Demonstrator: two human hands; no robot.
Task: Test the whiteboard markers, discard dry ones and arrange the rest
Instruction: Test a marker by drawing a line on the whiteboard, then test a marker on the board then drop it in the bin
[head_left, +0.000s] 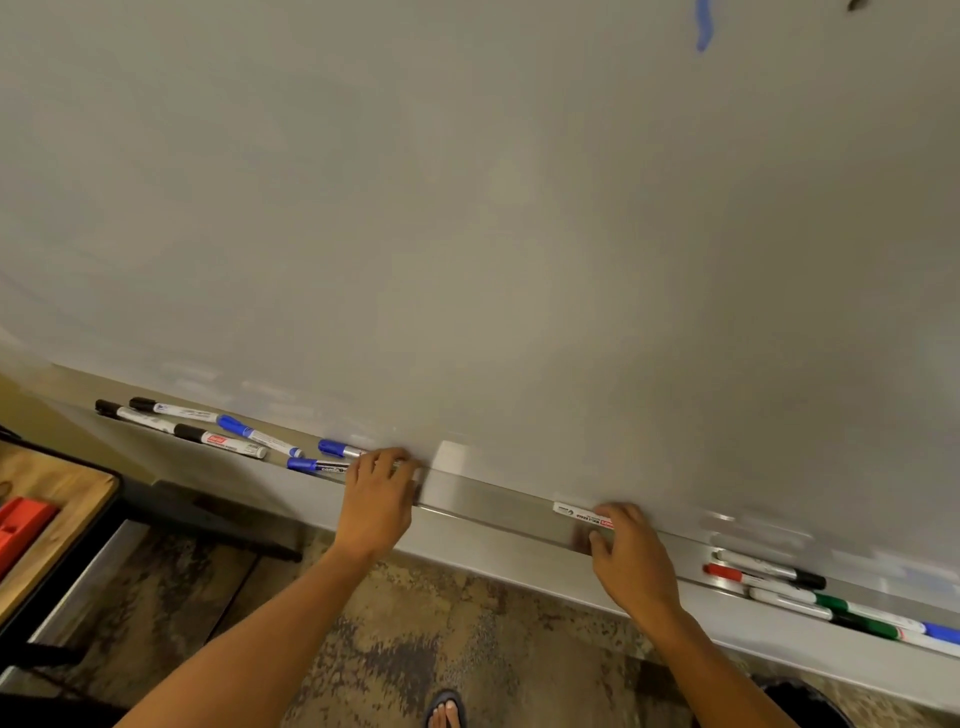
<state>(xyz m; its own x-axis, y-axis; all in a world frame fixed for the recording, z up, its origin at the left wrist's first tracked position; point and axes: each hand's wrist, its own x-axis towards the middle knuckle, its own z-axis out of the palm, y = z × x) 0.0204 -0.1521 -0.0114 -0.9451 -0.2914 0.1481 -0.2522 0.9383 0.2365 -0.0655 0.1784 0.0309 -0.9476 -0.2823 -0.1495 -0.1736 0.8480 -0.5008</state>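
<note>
The whiteboard (467, 208) fills the view above both hands and carries one blue test stroke (703, 26) high to the right. Its metal tray (493, 504) runs beneath, passing under both hands. The left hand (378, 499) rests over the tray edge with fingers curled down on the ends of two blue-capped markers (327, 454); whether it grips them cannot be told. Further to its left lies a loose group of black- and blue-capped markers (197, 428), some overlapping. The right hand (631, 556) has fingers curled over one white-barrelled marker (574, 512) lying in the tray, its cap end hidden; a firm pinch is not confirmed. To the right of that hand sits a second group with red, black, green and blue caps (810, 592). Judgement: the markers are light, rigid and smooth, apt to roll along the tray; they are best taken mid-barrel between thumb and fingers, clear of the cap so it can be pulled.
</note>
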